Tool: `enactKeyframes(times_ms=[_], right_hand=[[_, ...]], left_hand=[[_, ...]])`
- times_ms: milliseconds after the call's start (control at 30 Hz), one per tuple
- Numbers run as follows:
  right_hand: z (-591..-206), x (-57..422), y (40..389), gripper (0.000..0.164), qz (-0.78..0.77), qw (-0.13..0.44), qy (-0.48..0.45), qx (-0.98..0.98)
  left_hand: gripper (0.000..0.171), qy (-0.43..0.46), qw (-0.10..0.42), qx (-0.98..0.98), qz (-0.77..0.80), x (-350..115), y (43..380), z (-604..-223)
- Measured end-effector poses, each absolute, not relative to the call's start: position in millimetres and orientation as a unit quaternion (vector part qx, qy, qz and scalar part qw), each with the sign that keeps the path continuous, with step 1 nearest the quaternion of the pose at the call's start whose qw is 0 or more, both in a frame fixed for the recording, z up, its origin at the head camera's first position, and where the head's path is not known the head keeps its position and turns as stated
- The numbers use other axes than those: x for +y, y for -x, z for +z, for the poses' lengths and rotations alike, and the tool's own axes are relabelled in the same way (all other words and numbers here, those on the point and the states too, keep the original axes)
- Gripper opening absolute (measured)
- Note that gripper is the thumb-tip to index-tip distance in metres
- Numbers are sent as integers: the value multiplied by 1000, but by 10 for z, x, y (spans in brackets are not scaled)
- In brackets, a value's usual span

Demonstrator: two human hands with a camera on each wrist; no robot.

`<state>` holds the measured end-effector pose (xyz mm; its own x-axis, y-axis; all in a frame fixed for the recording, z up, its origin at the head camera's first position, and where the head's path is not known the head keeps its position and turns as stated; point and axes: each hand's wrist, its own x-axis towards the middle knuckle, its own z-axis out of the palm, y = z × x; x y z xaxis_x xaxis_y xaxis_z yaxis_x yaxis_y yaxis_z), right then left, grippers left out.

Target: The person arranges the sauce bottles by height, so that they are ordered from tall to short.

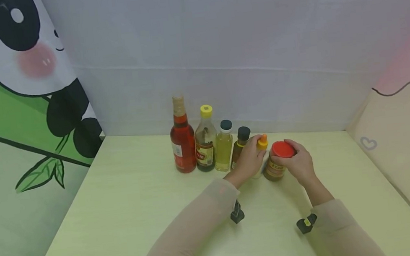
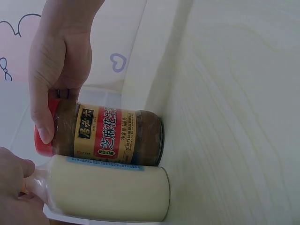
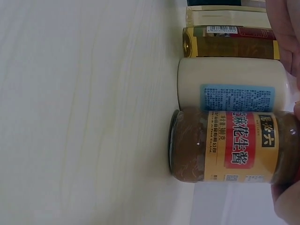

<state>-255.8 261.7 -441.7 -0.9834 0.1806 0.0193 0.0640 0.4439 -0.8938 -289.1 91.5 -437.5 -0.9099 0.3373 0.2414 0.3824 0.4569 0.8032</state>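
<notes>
My right hand [image 1: 301, 162] grips a brown sesame-peanut butter jar [image 1: 274, 171] around its red lid [image 1: 283, 149]. My left hand [image 1: 247, 162] holds a cream-coloured squeeze bottle [image 2: 110, 190] by the narrow neck below its orange-yellow cap [image 1: 262, 142]. Both containers stand upright on the table, side by side; in the left wrist view their sides appear to touch. The bottle's body is mostly hidden behind my left hand in the head view. Just left of that hand stands a dark-capped bottle [image 1: 238, 148], partly covered by it.
Further left, in a row, stand a clear bottle of yellow liquid [image 1: 224, 152], a yellow-capped sauce bottle [image 1: 205, 145] and a tall red bottle [image 1: 183, 147]. A white sheet [image 1: 221, 71] rises behind the pale wooden table [image 1: 122, 205]. Printed panels flank both sides.
</notes>
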Motion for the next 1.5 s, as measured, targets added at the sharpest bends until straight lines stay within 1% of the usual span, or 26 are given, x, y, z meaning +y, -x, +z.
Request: enactKeyframes(times_ms=[167, 367, 967, 1133, 1300, 1500], right_hand=[[-4407, 2608, 2585, 81, 527, 58, 65, -845], [-4405, 2636, 2612, 81, 524, 60, 52, -848], [-4428, 2667, 2653, 84, 516, 39, 15, -856], [-4427, 2633, 2634, 87, 510, 37, 18, -859], [-4415, 2592, 2591, 90, 496, 45, 17, -867], [-4417, 2569, 2546, 84, 444, 75, -10, -893]], left_hand=[[46, 210, 35, -854, -476, 920, 2900, -4377], [47, 198, 29, -859, -472, 948, 2895, -4345], [47, 201, 42, -867, -454, 930, 2879, -4386], [50, 213, 49, -865, -453, 904, 2849, -4411], [55, 218, 44, -861, -458, 869, 2804, -4417], [66, 217, 48, -857, -465, 828, 2699, -4490]])
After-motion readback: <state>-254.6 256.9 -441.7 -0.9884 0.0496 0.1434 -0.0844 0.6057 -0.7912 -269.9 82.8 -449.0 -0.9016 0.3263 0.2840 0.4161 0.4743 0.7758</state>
